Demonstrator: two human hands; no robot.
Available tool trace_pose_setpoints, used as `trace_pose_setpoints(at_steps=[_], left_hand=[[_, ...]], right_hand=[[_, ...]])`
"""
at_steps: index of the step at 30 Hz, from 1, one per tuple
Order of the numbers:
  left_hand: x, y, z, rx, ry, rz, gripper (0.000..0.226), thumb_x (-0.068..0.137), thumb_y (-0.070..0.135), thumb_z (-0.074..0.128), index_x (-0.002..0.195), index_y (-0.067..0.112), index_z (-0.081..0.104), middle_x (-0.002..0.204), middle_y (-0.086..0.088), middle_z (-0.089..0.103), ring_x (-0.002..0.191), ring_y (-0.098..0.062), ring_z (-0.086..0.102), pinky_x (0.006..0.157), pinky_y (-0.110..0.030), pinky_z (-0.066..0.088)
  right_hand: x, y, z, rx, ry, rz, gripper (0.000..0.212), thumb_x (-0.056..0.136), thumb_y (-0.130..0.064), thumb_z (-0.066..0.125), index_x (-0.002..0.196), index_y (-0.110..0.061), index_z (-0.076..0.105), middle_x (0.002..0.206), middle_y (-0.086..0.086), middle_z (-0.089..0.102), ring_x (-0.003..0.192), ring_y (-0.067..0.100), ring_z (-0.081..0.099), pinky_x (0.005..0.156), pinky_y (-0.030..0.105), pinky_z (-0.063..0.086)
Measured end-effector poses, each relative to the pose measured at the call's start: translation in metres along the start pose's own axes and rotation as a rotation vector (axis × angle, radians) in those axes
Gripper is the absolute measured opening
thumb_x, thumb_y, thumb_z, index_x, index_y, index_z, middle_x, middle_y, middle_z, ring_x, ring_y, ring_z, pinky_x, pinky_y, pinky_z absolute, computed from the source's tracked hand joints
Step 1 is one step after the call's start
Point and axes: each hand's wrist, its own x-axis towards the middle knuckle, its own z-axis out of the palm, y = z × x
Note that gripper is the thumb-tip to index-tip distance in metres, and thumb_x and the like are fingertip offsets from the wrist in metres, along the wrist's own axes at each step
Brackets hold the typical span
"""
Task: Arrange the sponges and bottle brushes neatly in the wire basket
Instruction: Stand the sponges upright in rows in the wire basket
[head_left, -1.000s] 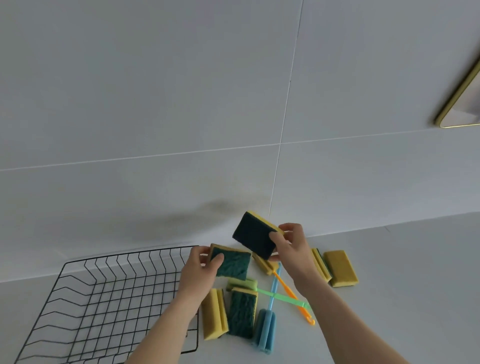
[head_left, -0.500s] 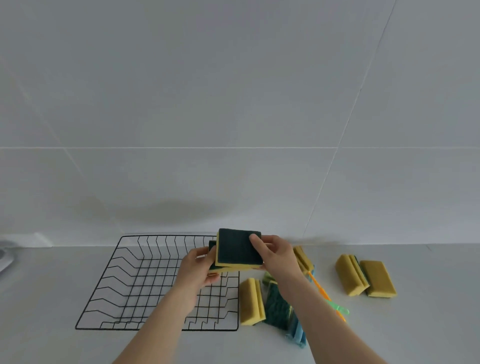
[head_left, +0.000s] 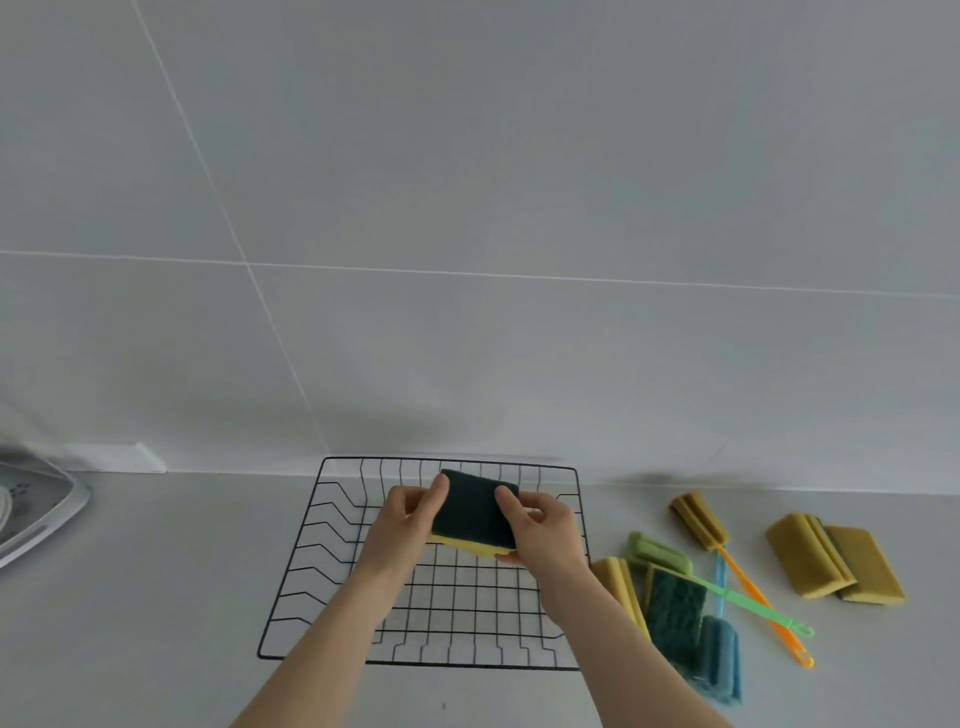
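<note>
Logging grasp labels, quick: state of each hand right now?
Left hand: closed on the left edge of the stacked sponges, over the wire basket.
Right hand: closed on their right edge.

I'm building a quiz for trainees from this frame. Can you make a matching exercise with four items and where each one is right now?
Items:
1. held sponges
2. wire basket
3. orange-handled brush
4. pair of yellow sponges

Places:
A. far right on the counter
B. between both hands, over the basket
C. right of the basket, handle crossing the green brush's handle
D. on the counter under the hands

Pairs: 1-B, 2-D, 3-C, 4-A
</note>
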Motion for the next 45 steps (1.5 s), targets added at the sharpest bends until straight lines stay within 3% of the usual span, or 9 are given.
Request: trace_pose_setpoints(at_steps=[3,8,15,18,23,27,33,39,45], left_hand=[[0.013,-0.016,-0.023,0.176,0.030,0.045,0.060,0.078,0.067,0.067,0.117,0.023,0.058,0.116,0.002,0.063,0.108,-0.014,0.061,0.088,-0.034,0.051],[0.038,-0.043,-0.055,0.353,0.053,0.061,0.041,0.089,0.047,0.066,0.122,0.023,0.061,0.108,0.009,0.070,0.097,-0.008,0.065,0.084,-0.033,0.055],[0.066,-0.058,-0.076,0.579,0.248,0.097,0.041,0.097,0.042,0.054,0.128,0.016,0.042,0.103,0.001,0.070,0.073,-0.011,0.060,0.052,-0.018,0.039],[0.071,-0.060,-0.076,0.739,0.261,0.119,0.041,0.099,0.043,0.049,0.129,0.018,0.039,0.104,-0.001,0.069,0.082,-0.021,0.067,0.061,-0.031,0.051],[0.073,-0.059,-0.075,1.004,0.269,0.173,0.051,0.101,0.048,0.037,0.140,0.016,0.037,0.119,-0.002,0.065,0.094,-0.023,0.068,0.068,-0.032,0.053],[0.072,-0.062,-0.079,1.057,0.362,0.434,0.054,0.093,0.052,0.050,0.133,0.016,0.049,0.116,-0.003,0.062,0.099,-0.024,0.062,0.077,-0.035,0.050],[0.078,-0.071,-0.095,1.124,0.199,0.540,0.079,0.072,0.069,0.064,0.138,0.028,0.046,0.138,0.004,0.048,0.137,-0.025,0.039,0.119,-0.053,0.021],[0.084,-0.077,-0.103,1.050,0.122,0.480,0.087,0.072,0.040,0.084,0.144,0.028,0.038,0.144,0.001,0.049,0.136,-0.022,0.042,0.107,-0.042,0.044],[0.084,-0.080,-0.108,1.029,0.128,0.486,0.084,0.070,0.036,0.087,0.139,0.025,0.041,0.140,-0.002,0.049,0.126,-0.025,0.051,0.102,-0.038,0.049]], right_hand=[[0.011,0.006,0.034,-0.019,0.071,0.012,0.033,0.092,-0.044,0.071,0.113,-0.019,0.065,0.101,0.003,0.073,0.091,0.020,0.070,0.078,0.042,0.065],[0.026,0.011,0.083,-0.057,0.145,0.002,0.028,0.088,-0.043,0.075,0.106,-0.022,0.068,0.096,-0.007,0.071,0.086,0.007,0.065,0.062,0.021,0.046],[0.046,0.021,0.133,-0.034,0.024,0.069,0.024,0.091,-0.031,0.074,0.110,-0.024,0.062,0.108,-0.005,0.072,0.093,0.008,0.066,0.065,0.024,0.048],[0.052,0.028,0.142,-0.079,0.049,0.099,0.029,0.090,-0.029,0.074,0.114,-0.022,0.060,0.106,-0.006,0.069,0.088,0.005,0.063,0.060,0.020,0.044],[0.059,0.034,0.147,-0.177,0.085,0.118,0.029,0.090,-0.036,0.073,0.111,-0.022,0.059,0.098,-0.005,0.065,0.082,0.008,0.061,0.056,0.022,0.043],[0.063,0.033,0.144,-0.181,0.077,0.106,0.026,0.089,-0.038,0.074,0.106,-0.024,0.059,0.098,-0.006,0.065,0.083,0.007,0.061,0.056,0.021,0.042],[0.064,0.039,0.144,-0.062,0.061,0.148,0.035,0.085,-0.035,0.078,0.112,-0.018,0.063,0.103,0.002,0.074,0.095,0.022,0.071,0.088,0.045,0.061],[0.063,0.044,0.146,-0.020,0.056,0.121,0.033,0.084,-0.036,0.080,0.108,-0.019,0.065,0.105,0.002,0.074,0.098,0.022,0.072,0.091,0.047,0.061],[0.059,0.046,0.150,-0.064,0.038,0.072,0.033,0.085,-0.040,0.078,0.111,-0.022,0.067,0.105,-0.003,0.075,0.097,0.015,0.071,0.082,0.035,0.060]])
